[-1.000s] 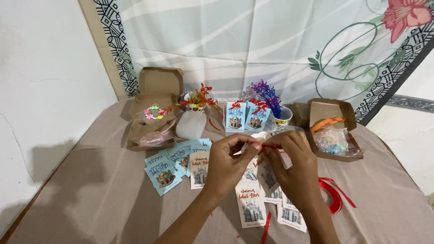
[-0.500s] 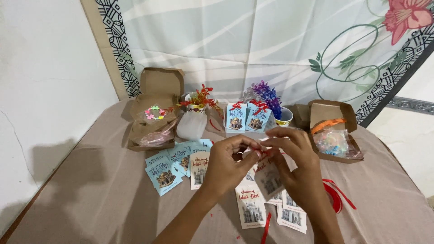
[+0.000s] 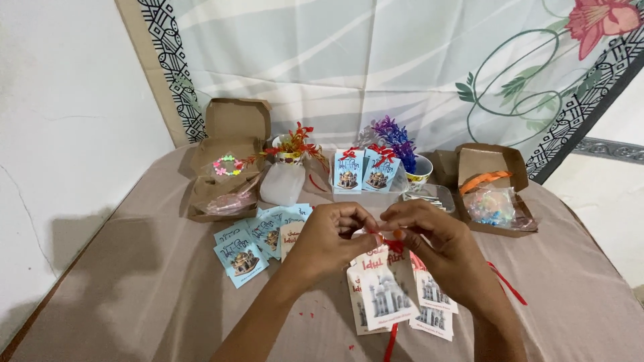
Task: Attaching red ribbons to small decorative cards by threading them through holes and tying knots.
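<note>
1. We hold a cream card (image 3: pixel 384 295) with a mosque drawing at the near middle of the table (image 3: pixel 134 295), lifted a little so its top edge sits between our fingertips. Held that way, the card hangs free below the hands and its top stays within reach of both.
2. A thin red ribbon (image 3: pixel 388 243) crosses the top of the card. One end trails down past the near edge of the picture, so it hangs loose while we work the upper part.
3. Our left hand (image 3: pixel 329 241) curls in from the left, thumb and forefinger pressed together on the ribbon just at the card's top; the other fingers fold in behind.
4. Our right hand (image 3: pixel 439 251) meets it from the right, fingertips pinching the same ribbon, nearly touching the left fingertips. Neither hand is spread.
5. Under the hands lie more cream cards (image 3: pixel 433 305), partly hidden. To the left, blue cards (image 3: pixel 258 238) are fanned out flat.
6. A loose red ribbon (image 3: pixel 506 285) lies on the table just right of our right wrist.
7. Farther off, two blue cards with red bows (image 3: pixel 362 171) stand upright against small pots of paper flowers (image 3: pixel 392 137).
8. An open cardboard box (image 3: pixel 228 161) sits far left, another box (image 3: pixel 493 188) far right, each holding small colourful items.
</note>
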